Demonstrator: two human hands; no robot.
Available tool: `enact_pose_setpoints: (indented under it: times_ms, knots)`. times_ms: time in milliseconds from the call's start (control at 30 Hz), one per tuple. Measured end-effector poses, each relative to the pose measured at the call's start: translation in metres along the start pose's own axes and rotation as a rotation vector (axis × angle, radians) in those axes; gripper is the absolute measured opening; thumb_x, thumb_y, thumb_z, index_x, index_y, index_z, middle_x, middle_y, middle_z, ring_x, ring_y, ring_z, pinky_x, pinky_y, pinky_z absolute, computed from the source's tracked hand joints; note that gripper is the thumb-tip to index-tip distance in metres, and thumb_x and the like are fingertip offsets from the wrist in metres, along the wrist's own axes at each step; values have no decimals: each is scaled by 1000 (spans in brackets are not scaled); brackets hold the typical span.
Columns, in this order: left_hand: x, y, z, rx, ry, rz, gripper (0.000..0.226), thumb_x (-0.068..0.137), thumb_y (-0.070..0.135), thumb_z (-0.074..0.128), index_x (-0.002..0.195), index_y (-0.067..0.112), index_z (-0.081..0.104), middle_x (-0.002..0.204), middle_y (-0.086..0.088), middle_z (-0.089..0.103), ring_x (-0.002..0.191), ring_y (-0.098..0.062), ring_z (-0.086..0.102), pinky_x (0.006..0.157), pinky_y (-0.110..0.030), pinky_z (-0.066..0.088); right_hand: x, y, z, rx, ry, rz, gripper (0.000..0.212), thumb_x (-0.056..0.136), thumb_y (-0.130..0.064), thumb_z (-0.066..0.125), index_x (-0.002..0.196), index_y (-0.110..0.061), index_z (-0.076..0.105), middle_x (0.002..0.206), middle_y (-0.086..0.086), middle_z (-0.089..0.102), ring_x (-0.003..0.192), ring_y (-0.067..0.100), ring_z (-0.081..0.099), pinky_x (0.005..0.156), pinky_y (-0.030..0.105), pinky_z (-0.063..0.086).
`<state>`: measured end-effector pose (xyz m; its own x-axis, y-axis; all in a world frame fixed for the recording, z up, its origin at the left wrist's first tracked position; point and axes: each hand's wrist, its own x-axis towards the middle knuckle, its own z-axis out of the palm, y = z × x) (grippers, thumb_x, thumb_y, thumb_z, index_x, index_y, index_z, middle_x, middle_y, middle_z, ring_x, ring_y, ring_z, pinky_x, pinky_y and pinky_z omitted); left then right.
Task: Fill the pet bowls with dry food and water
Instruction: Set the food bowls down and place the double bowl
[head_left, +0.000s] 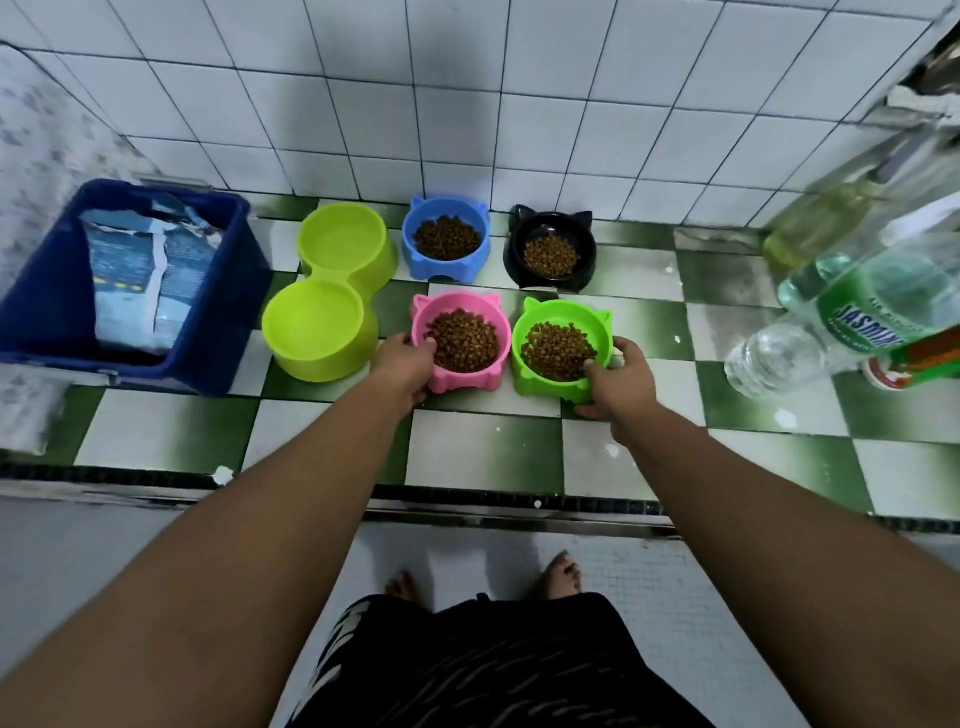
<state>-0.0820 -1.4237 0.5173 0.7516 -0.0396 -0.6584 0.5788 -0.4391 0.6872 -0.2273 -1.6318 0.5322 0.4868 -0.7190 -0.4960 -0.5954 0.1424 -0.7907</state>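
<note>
pink bowl (467, 383), dry food (465, 345), frame centre: left grip (406, 366) grasping its rim | green bowl (592, 323), dry food, just right: right grip (621, 382) grasping its rim

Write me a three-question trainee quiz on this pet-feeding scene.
1. True or false: the black cat-eared plastic bowl holds dry kibble.
2. The left hand grips a cat-eared plastic bowl of which colour? A. pink B. blue C. black
3. Fill in: the right hand grips the ___ bowl.
Key: 1 true; 2 A, pink bowl; 3 green bowl.
</note>
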Motion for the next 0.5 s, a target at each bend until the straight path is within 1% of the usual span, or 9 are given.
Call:
enact_pose_setpoints:
  times_ms: [67, 133, 167, 233, 267, 367, 400, 433, 500]
  knots:
    - [-1, 2, -3, 8, -41, 14, 31, 106, 30, 50, 136, 24, 55, 116, -6, 65, 89, -24, 64, 73, -41, 60, -5, 1, -1, 53, 7, 22, 51, 96, -11, 61, 141, -28, 46, 126, 11, 51, 99, 37, 61, 65, 53, 61]
    - [-2, 2, -6, -6, -54, 61, 30, 106, 25, 49, 135, 23, 56, 117, -6, 67, 87, -25, 68, 82, -48, 63, -12, 0, -2, 82, 9, 23, 53, 96, -8, 60, 143, -26, 45, 125, 13, 51, 96, 38, 60, 63, 53, 60]
    - [-2, 1, -8, -2, -46, 95, 31, 105, 23, 49, 135, 22, 58, 119, -8, 67, 89, -26, 69, 85, -50, 63, -15, -1, -3, 92, 15, 18, 53, 96, -7, 61, 144, -26, 45, 125, 14, 50, 96, 38, 60, 58, 51, 61]
    - [-2, -2, -14, 2, -46, 153, 32, 105, 21, 50, 136, 21, 59, 124, -8, 68, 99, -28, 69, 89, -50, 62, -22, -4, -2, 127, 28, 16, 54, 96, -6, 61, 144, -26, 46, 128, 15, 50, 98, 41, 61, 48, 45, 60]
    - [-4, -5, -17, -16, -65, 171, 32, 106, 21, 50, 136, 23, 60, 125, -7, 68, 101, -28, 69, 87, -48, 62, -27, -4, -2, 146, 32, 20, 54, 96, -6, 61, 144, -26, 46, 129, 16, 50, 101, 43, 61, 46, 44, 59]
    - [-14, -12, -29, -78, -147, 186, 39, 108, 18, 47, 142, 34, 56, 121, 0, 67, 95, -21, 69, 65, -36, 62, -43, -1, -2, 195, 32, 8, 52, 97, -3, 59, 142, -25, 47, 128, 17, 48, 105, 46, 59, 46, 44, 59]
    - [-19, -16, -33, -79, -164, 193, 41, 108, 17, 47, 144, 36, 54, 120, 2, 67, 96, -19, 68, 62, -33, 60, -49, 1, -3, 199, 34, 4, 52, 96, -3, 59, 142, -26, 47, 128, 17, 49, 105, 46, 59, 47, 44, 59]
    - [-23, -19, -37, -80, -171, 205, 43, 108, 16, 47, 145, 38, 54, 121, 3, 66, 97, -18, 68, 61, -33, 60, -54, 4, -3, 201, 41, 4, 53, 96, -4, 59, 142, -26, 47, 128, 17, 50, 104, 46, 60, 49, 45, 59]
    - [-31, -25, -45, -91, -160, 233, 45, 108, 15, 48, 145, 40, 53, 123, 1, 65, 101, -21, 69, 65, -37, 62, -64, 9, -6, 215, 49, 2, 53, 96, -4, 59, 142, -27, 47, 128, 18, 52, 105, 44, 61, 54, 48, 60]
